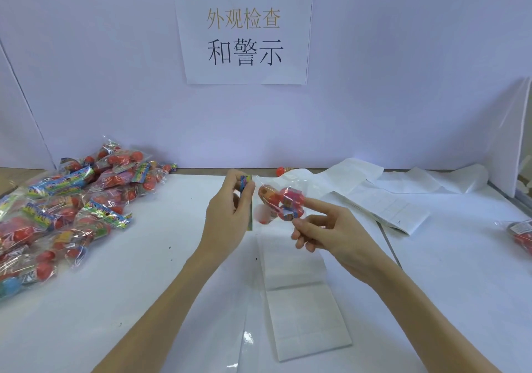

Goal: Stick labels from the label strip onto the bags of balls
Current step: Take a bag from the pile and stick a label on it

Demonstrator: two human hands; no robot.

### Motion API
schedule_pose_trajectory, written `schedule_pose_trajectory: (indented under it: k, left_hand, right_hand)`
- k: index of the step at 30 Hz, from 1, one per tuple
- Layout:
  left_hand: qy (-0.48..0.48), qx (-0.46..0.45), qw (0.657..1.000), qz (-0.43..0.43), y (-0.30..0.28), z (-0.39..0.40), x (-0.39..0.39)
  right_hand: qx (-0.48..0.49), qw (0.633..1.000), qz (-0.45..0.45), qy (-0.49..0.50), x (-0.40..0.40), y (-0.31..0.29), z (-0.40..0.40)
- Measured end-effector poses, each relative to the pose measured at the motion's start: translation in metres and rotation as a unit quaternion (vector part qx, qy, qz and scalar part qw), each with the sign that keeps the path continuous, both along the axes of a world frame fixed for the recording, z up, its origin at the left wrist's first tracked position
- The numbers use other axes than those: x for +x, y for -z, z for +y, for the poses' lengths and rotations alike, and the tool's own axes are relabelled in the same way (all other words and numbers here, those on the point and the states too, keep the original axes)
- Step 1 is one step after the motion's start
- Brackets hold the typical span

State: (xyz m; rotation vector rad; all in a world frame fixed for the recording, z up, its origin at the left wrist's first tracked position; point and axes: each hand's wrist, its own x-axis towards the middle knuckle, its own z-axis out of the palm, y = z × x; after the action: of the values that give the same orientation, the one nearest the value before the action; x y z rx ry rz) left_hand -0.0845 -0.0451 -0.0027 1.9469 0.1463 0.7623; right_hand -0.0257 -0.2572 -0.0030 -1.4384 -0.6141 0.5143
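Observation:
A clear bag of red balls (280, 201) hangs in the air above the table's middle. My left hand (229, 214) pinches its colourful header card at the top left. My right hand (325, 228) is at the bag's lower right corner, forefinger stretched out along the bag and thumb at its edge. The white label strip (299, 306) lies flat on the table beneath both hands and runs toward the near edge. Whether a label sits on the held bag is hidden by blur.
A heap of several bagged balls (66, 208) covers the left of the white table (144, 286). Used backing paper (380, 197) trails across the back right. One bag (518, 234) lies at the right edge. A white wall with a printed sign (244, 29) stands behind.

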Motion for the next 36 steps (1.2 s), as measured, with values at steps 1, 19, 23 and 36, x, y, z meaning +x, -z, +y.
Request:
schedule_pose_trajectory:
  k: [1,19,23,36]
  left_hand:
    - [0.01,0.002,1.0,0.002,-0.001,0.002,-0.001]
    - [0.191,-0.335,0.917,0.105,0.009,-0.017,-0.001]
    - [0.154,-0.23,0.952,0.131,0.011,-0.02,0.0]
    - [-0.019,0.006,1.0,-0.012,0.019,-0.01,0.004]
  right_hand:
    - [0.002,1.0,-0.016,0.026,0.001,0.0,0.0]
    - [0.101,0.982,0.075,0.139,0.004,0.009,0.01]
    - [0.084,0.98,0.12,0.137,0.001,0.008,0.007]
    - [0.01,0.996,0.074,0.048,-0.006,0.001,0.01]
